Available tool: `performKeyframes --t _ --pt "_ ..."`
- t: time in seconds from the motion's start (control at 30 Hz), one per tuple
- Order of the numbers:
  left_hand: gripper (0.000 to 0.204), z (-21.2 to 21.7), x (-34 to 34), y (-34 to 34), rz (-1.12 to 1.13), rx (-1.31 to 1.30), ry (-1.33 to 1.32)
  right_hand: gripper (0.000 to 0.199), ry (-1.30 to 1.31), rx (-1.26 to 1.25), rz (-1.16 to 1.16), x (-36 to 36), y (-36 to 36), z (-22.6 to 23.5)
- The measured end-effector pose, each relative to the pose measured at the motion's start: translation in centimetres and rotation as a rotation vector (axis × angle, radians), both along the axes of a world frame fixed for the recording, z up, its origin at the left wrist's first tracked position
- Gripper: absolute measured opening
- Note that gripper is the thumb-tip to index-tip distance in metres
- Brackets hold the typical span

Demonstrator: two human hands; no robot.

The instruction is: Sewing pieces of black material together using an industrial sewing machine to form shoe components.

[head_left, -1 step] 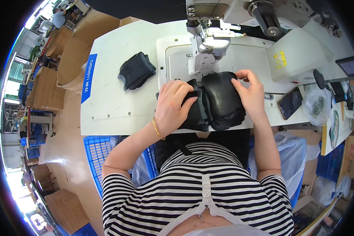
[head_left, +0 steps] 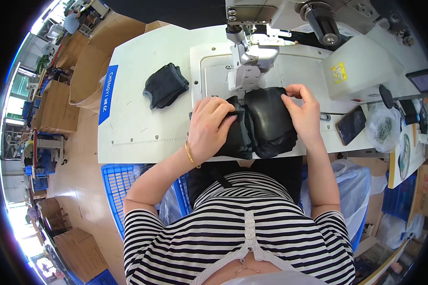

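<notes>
Two stacks of dark pieces lie side by side in front of the sewing machine head (head_left: 248, 71). My left hand (head_left: 209, 124), with a gold bangle at the wrist, is closed on the left stack of black and dark grey fabric pieces (head_left: 238, 137), thumb and fingers pinching its upper edge. My right hand (head_left: 303, 114) has thumb and forefinger closed at the upper right corner of the right stack of smooth, black, leather-like pieces (head_left: 269, 114). A smaller pile of dark fabric pieces (head_left: 165, 86) lies apart on the white table (head_left: 142, 121), to the left.
A phone (head_left: 351, 125) and a clear plastic bag (head_left: 383, 126) lie at the right. The machine's white housing (head_left: 361, 66) stands behind them. Below the table's front edge are a blue crate (head_left: 116, 183) and a plastic-lined bin (head_left: 349, 187). Cardboard boxes (head_left: 57, 107) stand left.
</notes>
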State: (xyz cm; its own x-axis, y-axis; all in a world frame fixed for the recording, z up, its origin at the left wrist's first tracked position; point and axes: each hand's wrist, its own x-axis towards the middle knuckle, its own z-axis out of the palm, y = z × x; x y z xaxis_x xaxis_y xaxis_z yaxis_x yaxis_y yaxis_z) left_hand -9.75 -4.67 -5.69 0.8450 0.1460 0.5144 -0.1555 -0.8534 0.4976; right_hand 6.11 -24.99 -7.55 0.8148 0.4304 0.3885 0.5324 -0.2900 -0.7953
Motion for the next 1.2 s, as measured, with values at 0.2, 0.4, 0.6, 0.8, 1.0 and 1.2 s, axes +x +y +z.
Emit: performKeyframes --t 0.2,0.4,0.6,0.8,1.0,1.2 --pt "0.018 3.7 0.5 3.6 -0.05 -0.266 -0.115 0.012 0.106 0.322 -0.023 -0.4 -0.5 0.7" --pt "0.014 8.1 -0.9 2.4 -0.205 -0.739 -0.046 0.015 -0.118 0.458 0.06 -4.0 0.1 6.1" --pt "0.014 8.1 1.3 -0.5 -0.317 -0.711 0.033 0.015 0.27 0.5 0.343 -7.0 2.4 5.8" --pt "0.013 8.0 1.3 -0.6 -0.206 -0.835 0.13 0.015 0.531 0.475 0.382 -7.4 1.8 5.9" --pt "0.014 7.4 1.7 -0.5 -0.239 -0.857 0.124 0.011 0.167 0.422 0.286 -7.2 2.3 5.9" --pt "0.013 7.9 1.7 -1.5 -0.167 -0.926 0.14 0.01 0.185 0.383 0.249 -7.2 2.4 5.7"
